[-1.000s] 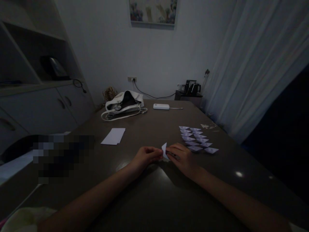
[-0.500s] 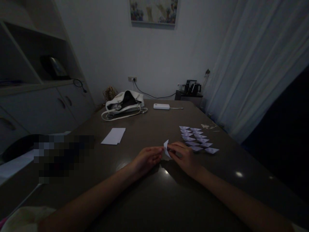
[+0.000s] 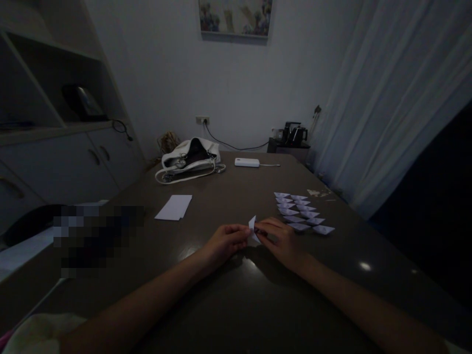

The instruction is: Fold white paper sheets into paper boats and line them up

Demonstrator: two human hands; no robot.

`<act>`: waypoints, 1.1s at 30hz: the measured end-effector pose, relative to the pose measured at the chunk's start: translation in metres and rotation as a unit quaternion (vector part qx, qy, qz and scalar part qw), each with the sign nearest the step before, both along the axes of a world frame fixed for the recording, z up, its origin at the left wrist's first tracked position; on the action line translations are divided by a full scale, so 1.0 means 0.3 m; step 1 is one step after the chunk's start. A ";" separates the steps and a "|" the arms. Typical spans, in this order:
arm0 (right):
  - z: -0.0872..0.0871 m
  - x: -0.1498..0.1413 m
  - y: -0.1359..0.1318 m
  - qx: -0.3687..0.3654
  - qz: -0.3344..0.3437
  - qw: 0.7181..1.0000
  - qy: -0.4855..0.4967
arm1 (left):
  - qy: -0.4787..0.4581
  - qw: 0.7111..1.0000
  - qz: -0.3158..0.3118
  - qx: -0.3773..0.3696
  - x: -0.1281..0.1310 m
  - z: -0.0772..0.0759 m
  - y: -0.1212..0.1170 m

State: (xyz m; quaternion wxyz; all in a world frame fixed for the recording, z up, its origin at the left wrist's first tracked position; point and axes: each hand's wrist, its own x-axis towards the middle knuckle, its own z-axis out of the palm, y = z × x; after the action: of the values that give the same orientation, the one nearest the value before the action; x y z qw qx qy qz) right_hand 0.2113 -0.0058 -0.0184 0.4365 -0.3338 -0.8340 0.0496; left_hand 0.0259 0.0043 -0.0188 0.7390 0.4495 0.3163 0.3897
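Between my two hands, just above the table, stands a small folded white paper with pointed ends at top and bottom. My left hand pinches it from the left with thumb and fingertips. From the right, my right hand grips its other side, fingers bent around it; part of the paper is hidden behind the fingertips. To the right lie several folded paper boats in two slanting rows. A stack of white paper sheets rests farther left.
A white handbag and a white power bank with a short cable lie at the back of the dark table. Black kettles stand on a low cabinet behind. A pale curtain hangs at the right.
My left thumb and fingers have shifted slightly right onto the folded paper, covering more of its middle. The paper is tilted a little differently. Everything on the table stays put.
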 end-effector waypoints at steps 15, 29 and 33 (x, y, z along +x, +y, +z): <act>-0.003 -0.006 0.009 -0.001 0.013 1.000 -0.012 | -0.038 0.997 0.018 -0.067 0.008 0.006 -0.003; 0.005 0.007 0.010 -0.022 0.005 1.000 0.008 | -0.097 0.990 -0.066 -0.074 -0.012 -0.001 -0.006; 0.005 0.006 0.009 -0.036 0.000 0.999 0.013 | -0.070 0.994 -0.056 -0.062 -0.002 -0.007 0.001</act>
State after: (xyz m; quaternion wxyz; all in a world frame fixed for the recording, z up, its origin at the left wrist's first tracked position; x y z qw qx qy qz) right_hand 0.2130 -0.0031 -0.0170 0.4355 -0.3485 -0.8258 0.0837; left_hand 0.0252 0.0047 -0.0210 0.8065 0.3912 0.2617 0.3577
